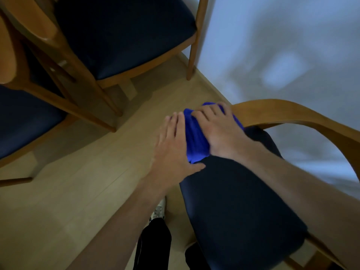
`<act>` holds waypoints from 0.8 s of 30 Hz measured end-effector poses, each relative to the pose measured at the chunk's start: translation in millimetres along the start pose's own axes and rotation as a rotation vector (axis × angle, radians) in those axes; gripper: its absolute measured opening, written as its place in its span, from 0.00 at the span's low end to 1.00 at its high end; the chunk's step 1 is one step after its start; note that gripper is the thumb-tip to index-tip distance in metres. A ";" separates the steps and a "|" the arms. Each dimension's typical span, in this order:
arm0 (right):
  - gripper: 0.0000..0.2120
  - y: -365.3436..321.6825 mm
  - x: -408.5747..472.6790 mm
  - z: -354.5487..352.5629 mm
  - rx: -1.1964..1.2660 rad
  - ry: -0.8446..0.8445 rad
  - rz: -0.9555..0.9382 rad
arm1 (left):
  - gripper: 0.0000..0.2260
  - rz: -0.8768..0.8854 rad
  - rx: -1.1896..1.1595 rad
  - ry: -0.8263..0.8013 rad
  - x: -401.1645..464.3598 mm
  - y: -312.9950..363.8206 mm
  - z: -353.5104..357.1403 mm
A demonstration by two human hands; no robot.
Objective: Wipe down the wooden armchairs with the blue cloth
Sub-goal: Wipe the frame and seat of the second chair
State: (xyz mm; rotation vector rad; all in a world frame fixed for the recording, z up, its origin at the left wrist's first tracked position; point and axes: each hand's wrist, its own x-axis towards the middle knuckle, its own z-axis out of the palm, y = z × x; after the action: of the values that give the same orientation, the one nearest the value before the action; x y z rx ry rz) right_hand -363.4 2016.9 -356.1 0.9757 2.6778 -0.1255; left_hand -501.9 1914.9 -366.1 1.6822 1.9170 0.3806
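Clearly soft and light, the bunched blue cloth (195, 142) lies on the front corner of the near armchair (292, 115), by its dark seat, the right hand (220, 129) pressing it with curled fingers, the left hand (171, 149) laid flat alongside, two more chairs (120, 41) beyond.

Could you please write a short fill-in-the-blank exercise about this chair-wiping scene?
1. The cloth is ____ in colour.
2. Both hands, the left hand and the right hand, touch the ____.
3. The armrest is made of ____.
4. The seat cushion looks ____.

Missing words: blue; cloth; wood; dark
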 end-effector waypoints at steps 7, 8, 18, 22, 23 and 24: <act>0.62 17.5 -7.8 0.2 0.126 0.015 -0.079 | 0.59 -0.134 0.064 0.024 -7.0 -7.6 0.1; 0.65 31.1 -11.9 -0.1 0.088 -0.025 -0.016 | 0.59 -0.099 0.126 0.077 -8.0 -4.3 1.6; 0.42 95.0 -12.5 19.7 0.102 -0.016 0.234 | 0.38 -0.088 -0.275 0.266 11.0 6.4 34.1; 0.40 94.4 -13.7 21.3 0.095 0.022 0.248 | 0.40 -0.269 -0.441 0.320 -8.3 7.1 48.2; 0.39 93.8 -13.9 21.8 0.090 0.042 0.249 | 0.40 -0.316 -0.468 0.362 -14.8 12.8 55.7; 0.38 92.4 -14.0 22.5 0.083 0.060 0.247 | 0.41 -0.362 -0.516 0.392 -20.7 21.8 62.7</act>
State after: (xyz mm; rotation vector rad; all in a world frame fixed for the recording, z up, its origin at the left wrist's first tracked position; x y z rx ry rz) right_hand -288.6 2075.1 -371.9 1.3465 2.5964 -0.1580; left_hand -446.8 1889.3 -400.1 0.9544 2.1014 1.0149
